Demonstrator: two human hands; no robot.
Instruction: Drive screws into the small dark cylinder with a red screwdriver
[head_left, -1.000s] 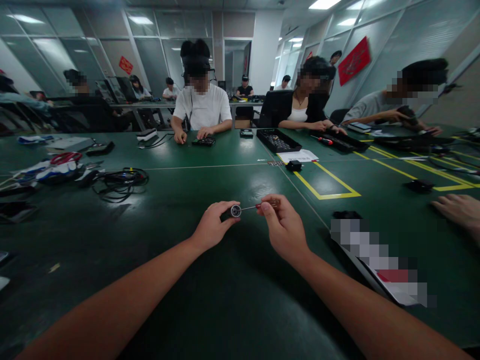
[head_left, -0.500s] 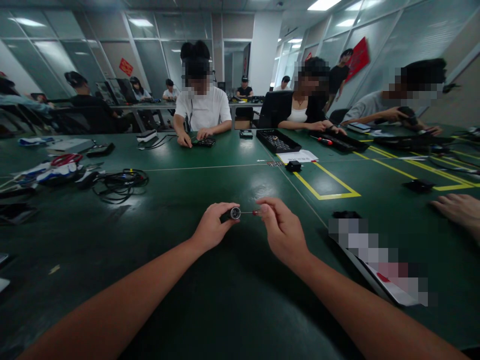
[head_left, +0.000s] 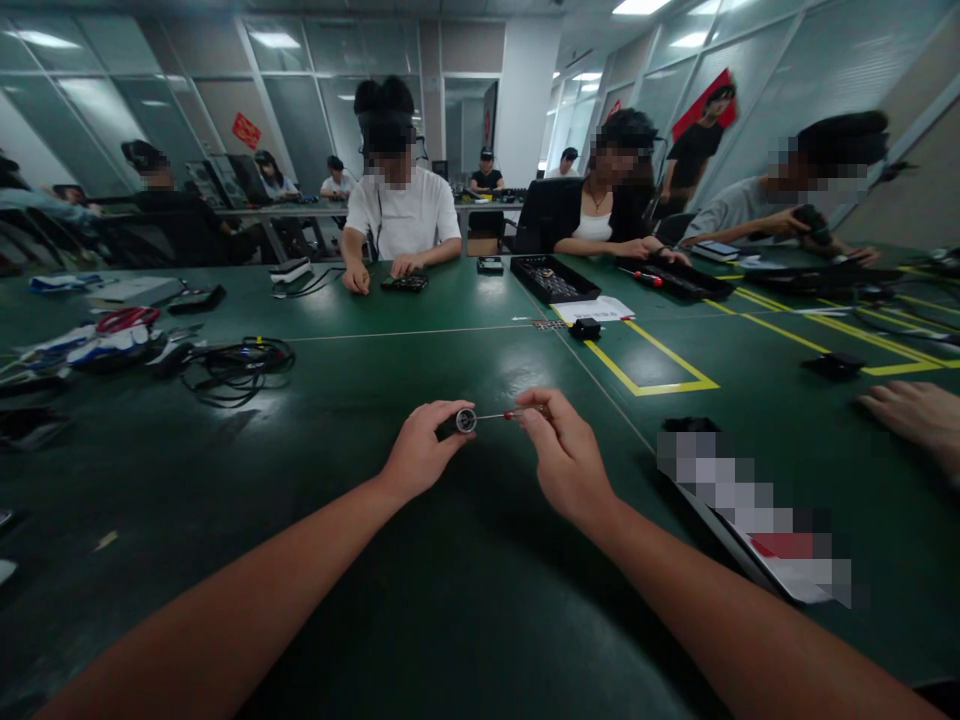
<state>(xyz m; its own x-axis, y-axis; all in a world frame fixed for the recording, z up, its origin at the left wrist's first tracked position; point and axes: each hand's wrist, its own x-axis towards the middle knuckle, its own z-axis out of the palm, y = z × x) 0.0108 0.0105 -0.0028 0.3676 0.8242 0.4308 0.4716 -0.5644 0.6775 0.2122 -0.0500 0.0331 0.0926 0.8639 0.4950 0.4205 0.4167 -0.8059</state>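
Note:
My left hand [head_left: 424,447] is closed round a small dark cylinder [head_left: 465,421], whose round, ringed end faces me. Between thumb and fingers, my right hand [head_left: 564,445] grips a thin screwdriver [head_left: 511,414] with a red part at the front of its handle. The metal shaft points left and its tip meets the right side of the cylinder; whether it goes into a hole is too small to tell. Both hands are above the green table [head_left: 360,620], near the middle of the view.
Tangled black cables [head_left: 240,370] and gloves [head_left: 120,335] lie at left. A long blurred packet [head_left: 750,520] is at right, near another person's hand [head_left: 915,415]. Farther off are a black parts tray [head_left: 555,278], a small black block [head_left: 586,329] and seated people across the table.
The screwdriver handle has risen slightly, so its shaft slopes more against the cylinder. Both hands still hold their items. The standing person at back right has shifted right.

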